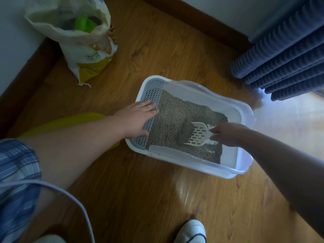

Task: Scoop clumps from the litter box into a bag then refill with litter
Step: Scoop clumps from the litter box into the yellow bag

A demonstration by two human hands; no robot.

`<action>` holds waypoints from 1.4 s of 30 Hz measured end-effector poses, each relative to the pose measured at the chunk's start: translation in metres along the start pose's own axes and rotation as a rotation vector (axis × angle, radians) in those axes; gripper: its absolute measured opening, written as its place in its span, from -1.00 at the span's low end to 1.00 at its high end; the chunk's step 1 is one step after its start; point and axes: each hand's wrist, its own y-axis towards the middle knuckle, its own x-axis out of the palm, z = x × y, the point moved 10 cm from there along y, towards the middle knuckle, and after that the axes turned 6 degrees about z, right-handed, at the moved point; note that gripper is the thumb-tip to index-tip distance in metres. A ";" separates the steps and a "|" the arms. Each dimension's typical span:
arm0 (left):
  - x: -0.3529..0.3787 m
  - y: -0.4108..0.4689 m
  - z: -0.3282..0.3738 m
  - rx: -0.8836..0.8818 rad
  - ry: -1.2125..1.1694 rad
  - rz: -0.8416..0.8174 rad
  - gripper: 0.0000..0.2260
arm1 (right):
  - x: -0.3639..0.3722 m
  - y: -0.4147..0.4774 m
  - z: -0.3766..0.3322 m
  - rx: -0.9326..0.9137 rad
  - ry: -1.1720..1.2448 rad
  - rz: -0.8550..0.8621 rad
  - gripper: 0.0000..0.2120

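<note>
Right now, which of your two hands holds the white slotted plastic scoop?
The right hand grips the scoop inside the white plastic litter box; the left hand only rests flat, fingers straight, on the grey grid ledge.

A wood floor (140, 190) runs to dark skirting (192, 16) below white walls (228, 7). A blue ribbed curtain (284, 50) hangs at upper right, its hem just above a bright patch of floor. A white shoe (192, 232) stands at the bottom edge; a pale cable (70, 193) arcs across lower left

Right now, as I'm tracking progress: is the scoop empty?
No, a grey clump lies on the scoop that the right hand grips.
</note>
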 end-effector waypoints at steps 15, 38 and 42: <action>-0.003 0.001 0.002 0.000 0.001 0.011 -0.12 | 0.014 0.020 -0.107 -0.179 0.269 0.073 -0.73; -0.004 0.000 0.003 -0.034 -0.014 -0.012 -0.12 | 0.030 0.021 -0.123 -0.244 0.716 0.039 -0.76; -0.002 -0.001 0.004 -0.021 -0.010 -0.017 -0.13 | 0.038 0.014 -0.098 -0.175 0.722 0.078 -0.81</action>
